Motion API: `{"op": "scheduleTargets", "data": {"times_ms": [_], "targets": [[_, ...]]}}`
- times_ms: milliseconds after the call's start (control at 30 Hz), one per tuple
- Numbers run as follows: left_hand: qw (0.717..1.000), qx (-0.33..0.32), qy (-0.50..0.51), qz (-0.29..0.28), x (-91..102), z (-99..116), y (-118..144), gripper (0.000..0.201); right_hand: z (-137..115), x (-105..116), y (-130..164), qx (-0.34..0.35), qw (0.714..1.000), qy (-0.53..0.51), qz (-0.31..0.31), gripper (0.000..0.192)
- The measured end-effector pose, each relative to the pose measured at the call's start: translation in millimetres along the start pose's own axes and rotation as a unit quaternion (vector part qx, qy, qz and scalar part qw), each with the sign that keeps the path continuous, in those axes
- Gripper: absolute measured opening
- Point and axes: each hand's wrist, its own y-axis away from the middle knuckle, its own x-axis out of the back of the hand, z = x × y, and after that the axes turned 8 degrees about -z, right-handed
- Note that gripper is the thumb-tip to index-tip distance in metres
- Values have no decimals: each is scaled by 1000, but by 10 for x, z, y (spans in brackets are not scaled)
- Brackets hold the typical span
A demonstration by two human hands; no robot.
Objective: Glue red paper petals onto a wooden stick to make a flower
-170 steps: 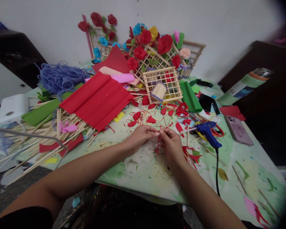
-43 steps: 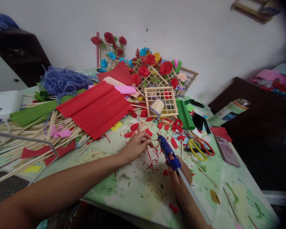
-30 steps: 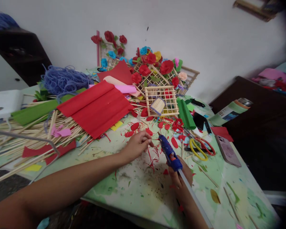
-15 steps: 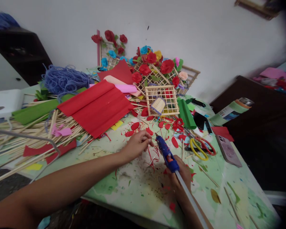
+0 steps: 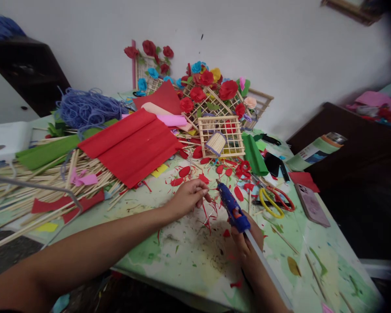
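My right hand (image 5: 250,237) is wrapped around a blue hot glue gun (image 5: 230,205), with a long pale glue stick (image 5: 266,264) running out of its back end. The gun's nozzle points away from me, a little right of my left hand (image 5: 190,198) and apart from it. Above the table, my left hand's fingers are curled together; anything between them is too small or hidden to make out. Red paper petals (image 5: 184,172) and thin red scraps (image 5: 207,217) lie around and below both hands.
Beyond the hands stand a stick lattice (image 5: 222,153) and several paper flowers (image 5: 228,90). To the left lie red crepe paper (image 5: 130,145), bamboo sticks (image 5: 65,184) and blue yarn (image 5: 89,108). Yellow-and-red scissors (image 5: 270,204), a phone (image 5: 311,204) and a bottle (image 5: 316,152) are on the right.
The glue gun in my right hand has shifted slightly right, widening the gap between its nozzle and my left fingers. My left hand has barely moved.
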Motion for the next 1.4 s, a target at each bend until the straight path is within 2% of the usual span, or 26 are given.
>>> {"op": "scheduleTargets", "data": {"times_ms": [233, 400, 600, 700, 833, 967, 1100, 1233, 1400], "targets": [[1000, 6, 12, -4, -11, 35, -2, 21, 61, 42, -28, 42, 998, 5, -54, 18], [998, -18, -53, 18, -1, 30, 29, 13, 53, 55, -11, -17, 1000, 8, -1, 21], [995, -41, -79, 41, -17, 73, 54, 9, 1, 22, 2, -17, 998, -5, -53, 19], [999, -16, -21, 32, -21, 88, 33, 11, 30, 7, -3, -7, 998, -17, -62, 21], [993, 45, 105, -24, -33, 95, 15, 20, 108, 31, 22, -29, 999, -32, -18, 29], [978, 75, 187, -62, -52, 125, 32, 24, 199, 65, 50, -40, 998, -46, 9, 34], [968, 77, 224, -86, -57, 155, 49, 21, 223, 56, 45, -40, 998, -55, 8, 35], [961, 82, 242, -100, -54, 168, 52, 18, 112, 42, 42, -62, 996, -66, 6, 30], [965, 74, 234, -93, -57, 179, 51, 18, 34, 71, 55, -62, 993, -87, -53, 27]]}}
